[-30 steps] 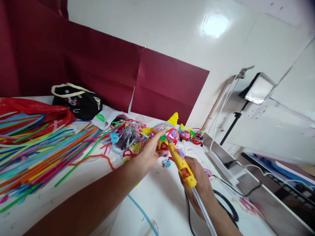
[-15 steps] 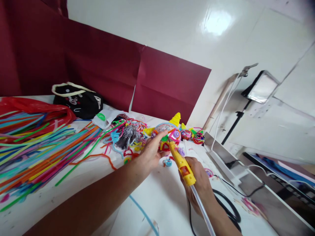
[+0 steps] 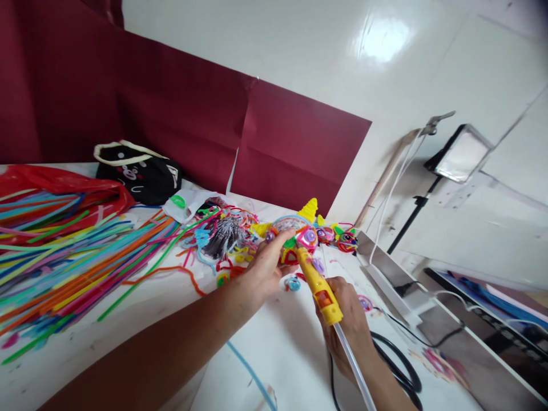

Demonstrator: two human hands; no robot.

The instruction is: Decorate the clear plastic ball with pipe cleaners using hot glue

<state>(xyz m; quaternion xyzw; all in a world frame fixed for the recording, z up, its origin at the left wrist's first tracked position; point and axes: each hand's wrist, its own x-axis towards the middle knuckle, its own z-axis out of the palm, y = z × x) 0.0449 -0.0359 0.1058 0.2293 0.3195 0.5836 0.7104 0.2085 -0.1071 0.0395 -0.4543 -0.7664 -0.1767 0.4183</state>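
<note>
My left hand (image 3: 266, 266) grips a colourful pipe-cleaner head (image 3: 287, 224) with yellow pointed ears, purple-centred eyes and a green nose. Its thumb lies across the front, and the other fingers are mostly hidden underneath. Wrapped in my right hand (image 3: 347, 308) is a yellow hot glue gun (image 3: 317, 282), a clear glue stick (image 3: 354, 365) sticking out of its rear. The gun's nozzle end is at the head, close below an eye; whether it touches cannot be made out. A small blue coil (image 3: 293, 283) lies on the table beneath the head.
Many coloured pipe cleaners (image 3: 85, 268) spread across the left, by a red plastic bag (image 3: 64, 185) and a black pouch (image 3: 137, 180). Other pipe-cleaner faces (image 3: 346, 240) sit behind on the right. A black cable (image 3: 400, 365) coils near my right wrist, beside a grey trough (image 3: 462, 337).
The view has shifted slightly, so everything appears a little to the right. Both hands keep their holds, and the glue gun stays against or close to the head.
</note>
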